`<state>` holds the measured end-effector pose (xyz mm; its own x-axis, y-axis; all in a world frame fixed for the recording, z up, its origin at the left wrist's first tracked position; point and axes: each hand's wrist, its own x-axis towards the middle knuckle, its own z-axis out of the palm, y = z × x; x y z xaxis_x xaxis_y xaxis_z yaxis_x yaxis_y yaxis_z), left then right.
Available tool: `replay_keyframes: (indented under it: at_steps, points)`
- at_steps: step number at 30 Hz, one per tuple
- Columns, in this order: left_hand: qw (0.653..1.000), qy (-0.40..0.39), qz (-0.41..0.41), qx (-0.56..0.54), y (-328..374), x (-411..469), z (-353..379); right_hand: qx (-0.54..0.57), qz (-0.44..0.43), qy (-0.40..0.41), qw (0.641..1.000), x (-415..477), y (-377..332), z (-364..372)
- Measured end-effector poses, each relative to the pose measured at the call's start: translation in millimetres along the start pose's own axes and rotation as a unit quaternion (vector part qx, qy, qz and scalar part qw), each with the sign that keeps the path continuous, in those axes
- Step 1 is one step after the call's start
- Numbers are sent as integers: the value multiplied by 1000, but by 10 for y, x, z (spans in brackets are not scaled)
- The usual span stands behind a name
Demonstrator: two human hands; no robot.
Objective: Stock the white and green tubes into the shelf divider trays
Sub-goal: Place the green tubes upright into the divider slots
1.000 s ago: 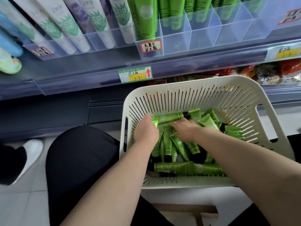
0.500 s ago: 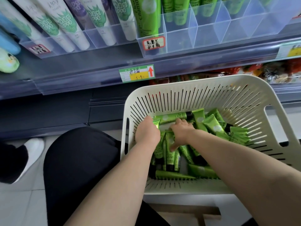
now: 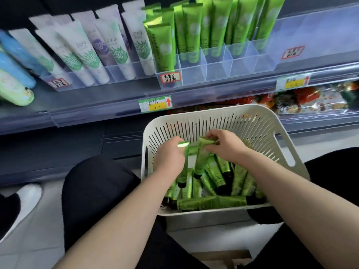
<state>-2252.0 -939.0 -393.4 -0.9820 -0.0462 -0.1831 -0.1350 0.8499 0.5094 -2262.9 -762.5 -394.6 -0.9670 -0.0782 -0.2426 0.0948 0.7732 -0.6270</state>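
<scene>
Blue tubes, price label, snack packets

Bright, even daylight; wide-angle bending at edges, slight overall softness.

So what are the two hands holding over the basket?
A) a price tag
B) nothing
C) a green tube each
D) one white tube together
C: the left hand grips a green tube and the right hand pinches a second green tube above the basket.
</scene>
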Motion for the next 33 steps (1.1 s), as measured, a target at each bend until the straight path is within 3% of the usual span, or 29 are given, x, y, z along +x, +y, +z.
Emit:
replay_keyframes:
  at_steps: [7, 12, 16, 23, 30, 33]
  points:
    - [989, 73, 91, -90, 299, -80, -769, -19, -72, 115, 991, -444, -330, -694]
    - [968, 131, 204, -69, 839, -62, -1339, -48, -115, 200, 972, -531, -499, -1117]
    - [937, 229, 259, -50, 1292, 116, -1773, -47, -145, 250, 956, -460, -718, -1386]
    - [935, 251, 250, -26, 1692, 719, -1953, -53, -179, 316, 930, -137, -937, -1647]
    - [947, 206, 197, 148, 1733, 1160, -1794, -34, -194, 357, 913, 90, -970, -1810]
    - [947, 204, 184, 166, 1740, 1218, -1819, -37, -195, 371, 907, 163, -1052, -1874]
